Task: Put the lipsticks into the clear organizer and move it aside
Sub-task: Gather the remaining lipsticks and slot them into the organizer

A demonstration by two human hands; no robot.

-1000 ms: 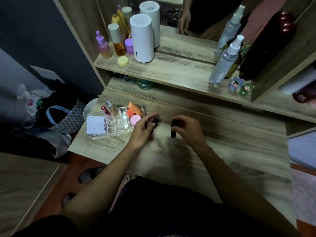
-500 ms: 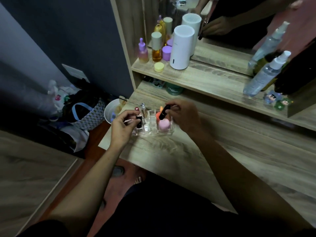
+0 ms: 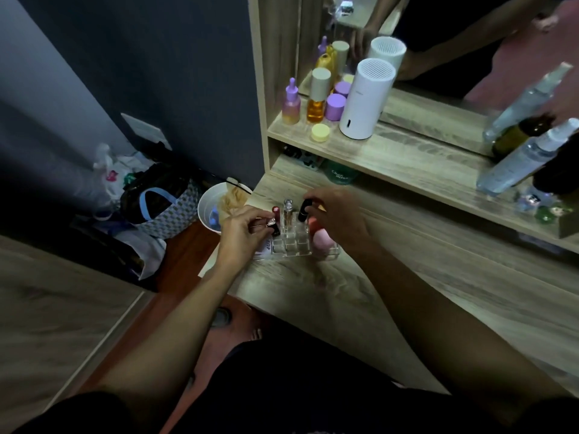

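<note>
The clear organizer [image 3: 293, 245] stands at the left end of the wooden table [image 3: 423, 277]. A red-capped lipstick [image 3: 275, 210] and a clear tube [image 3: 287, 208] stand upright in its back slots. My left hand [image 3: 242, 234] pinches a dark lipstick with a silver band [image 3: 273, 226] over the organizer's left side. Over a middle slot, my right hand [image 3: 340, 219] holds a black lipstick [image 3: 304, 209] upright, its lower end inside the organizer. Pink and orange makeup sponges [image 3: 321, 238] sit in the organizer's right part.
A shelf [image 3: 407, 158] above the table carries a white cylinder [image 3: 365, 100], bottles, jars and spray bottles [image 3: 526, 158], with a mirror behind. A white bucket [image 3: 216, 208] and bags [image 3: 163, 202] stand on the floor left of the table edge.
Both hands carried their lipsticks from the table's middle left to the organizer. The black lipstick in my right hand now stands upright in a slot; the left one is lower over the organizer.
</note>
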